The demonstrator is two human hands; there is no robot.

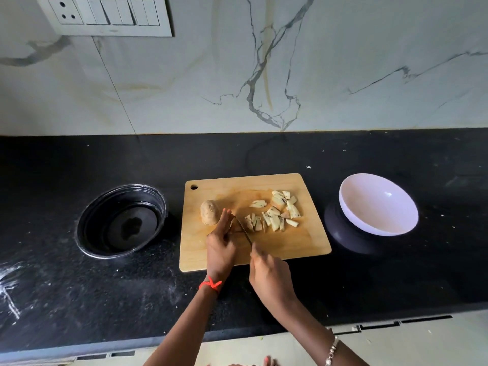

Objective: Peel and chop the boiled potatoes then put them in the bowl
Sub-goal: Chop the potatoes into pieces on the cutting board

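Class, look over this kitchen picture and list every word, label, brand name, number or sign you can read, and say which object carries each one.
None: no readable text shows anywhere in this view.
Switch panel: plain switches and a socket, no markings legible.
Wooden cutting board, white bowl and black container: no labels or brand marks visible.
Knife: blade mostly hidden; any stamp is too small to tell.

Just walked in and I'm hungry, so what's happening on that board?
A person is chopping boiled potato on the wooden cutting board. The right hand holds a knife, cutting a piece that the left hand steadies. Cut potato pieces lie to the right of the blade, and one unpeeled potato waits on the left. The white bowl is empty.
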